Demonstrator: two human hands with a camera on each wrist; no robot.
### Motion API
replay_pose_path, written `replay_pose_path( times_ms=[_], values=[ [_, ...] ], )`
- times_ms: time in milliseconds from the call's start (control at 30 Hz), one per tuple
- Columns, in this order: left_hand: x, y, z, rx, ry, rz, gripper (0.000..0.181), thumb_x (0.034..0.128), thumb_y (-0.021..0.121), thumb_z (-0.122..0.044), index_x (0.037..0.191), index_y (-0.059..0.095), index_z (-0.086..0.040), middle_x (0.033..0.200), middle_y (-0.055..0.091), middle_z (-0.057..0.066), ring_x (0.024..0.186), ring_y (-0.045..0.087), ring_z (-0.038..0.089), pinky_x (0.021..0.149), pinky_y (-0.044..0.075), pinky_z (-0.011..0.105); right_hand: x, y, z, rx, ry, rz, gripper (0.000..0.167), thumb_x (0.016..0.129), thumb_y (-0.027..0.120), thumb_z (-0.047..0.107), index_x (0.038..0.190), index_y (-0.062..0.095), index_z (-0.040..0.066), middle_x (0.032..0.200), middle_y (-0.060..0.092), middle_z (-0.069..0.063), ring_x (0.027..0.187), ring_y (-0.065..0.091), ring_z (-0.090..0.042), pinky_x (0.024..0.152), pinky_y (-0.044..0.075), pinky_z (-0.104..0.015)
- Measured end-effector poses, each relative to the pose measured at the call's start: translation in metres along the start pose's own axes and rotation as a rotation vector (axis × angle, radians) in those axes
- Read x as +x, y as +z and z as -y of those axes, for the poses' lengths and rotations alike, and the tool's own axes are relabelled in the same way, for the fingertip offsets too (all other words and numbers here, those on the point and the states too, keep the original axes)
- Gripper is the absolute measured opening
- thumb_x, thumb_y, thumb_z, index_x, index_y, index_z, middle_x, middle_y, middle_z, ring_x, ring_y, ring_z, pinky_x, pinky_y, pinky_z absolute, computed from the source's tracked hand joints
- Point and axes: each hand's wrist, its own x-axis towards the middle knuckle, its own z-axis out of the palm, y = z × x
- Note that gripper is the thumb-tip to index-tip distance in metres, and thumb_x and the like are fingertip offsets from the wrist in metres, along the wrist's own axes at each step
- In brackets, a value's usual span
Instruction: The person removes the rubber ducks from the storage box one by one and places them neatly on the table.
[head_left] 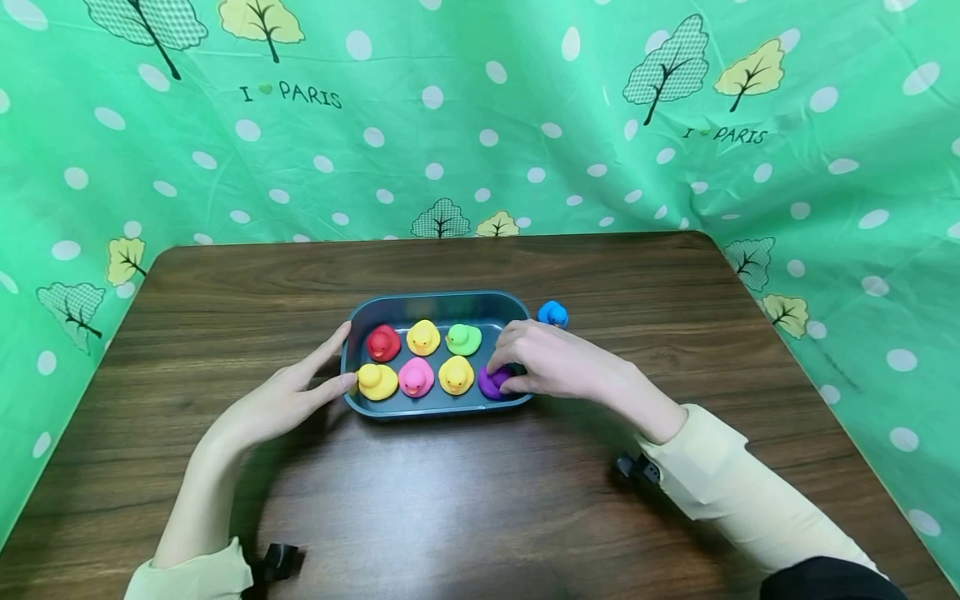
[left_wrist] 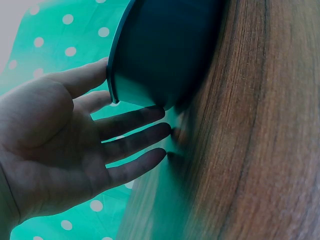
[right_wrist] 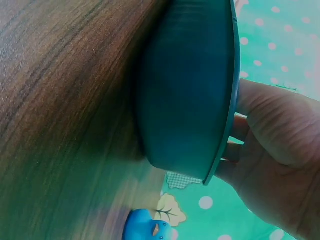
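Observation:
A dark blue tray (head_left: 442, 408) holds several rubber ducks in two rows. At its right end my right hand (head_left: 543, 358) reaches over the rim and pinches a purple rubber duck (head_left: 491, 383) in the front corner. The tray wall hides those fingertips in the right wrist view. My left hand (head_left: 288, 396) touches the tray's left end with straight, spread fingers, as the left wrist view also shows. Nearest to it lie a yellow duck (head_left: 377, 382) and a red duck (head_left: 382, 342). Outside the tray, behind my right hand, sits a blue duck (head_left: 552, 314).
Also in the tray are a pink duck (head_left: 416, 377), a green duck (head_left: 463, 339) and two more yellow ones. The wooden table (head_left: 435, 500) ends at the back against a green dotted cloth (head_left: 465, 108) that also hangs along both sides.

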Motion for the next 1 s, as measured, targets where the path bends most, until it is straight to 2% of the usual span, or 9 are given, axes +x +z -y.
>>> replay_pose_path(
  times_ms=[600,800,1000],
  values=[
    [-0.001,0.000,-0.002,0.006,0.004,0.002,0.075,0.1052,0.049,-0.056,0.163,0.003,-0.046,0.174,0.017,0.010,0.157,0.020,0.046,0.116,0.029,0.075,0.001,-0.016,0.006,0.045,0.042,-0.071,0.025,0.089,0.082,0.026,0.112,0.081,0.016,0.107,0.078,0.004,0.111,0.065,-0.015,0.100,0.056,-0.034],
    [0.000,0.000,-0.001,0.011,0.001,0.003,0.075,0.1046,0.049,-0.057,0.164,0.003,-0.046,0.174,0.017,0.010,0.158,0.021,0.045,0.116,0.028,0.074,-0.001,-0.025,0.006,0.029,0.063,-0.113,0.023,0.090,0.081,0.026,0.111,0.081,0.017,0.108,0.075,0.003,0.106,0.064,-0.015,0.093,0.058,-0.032],
    [0.000,0.000,-0.001,0.008,-0.003,0.005,0.075,0.1047,0.049,-0.057,0.163,0.003,-0.046,0.174,0.017,0.010,0.158,0.020,0.046,0.116,0.028,0.075,-0.001,-0.034,0.004,0.006,0.047,-0.161,0.021,0.090,0.082,0.026,0.108,0.081,0.017,0.104,0.075,0.002,0.102,0.064,-0.014,0.090,0.058,-0.032]
  ],
)
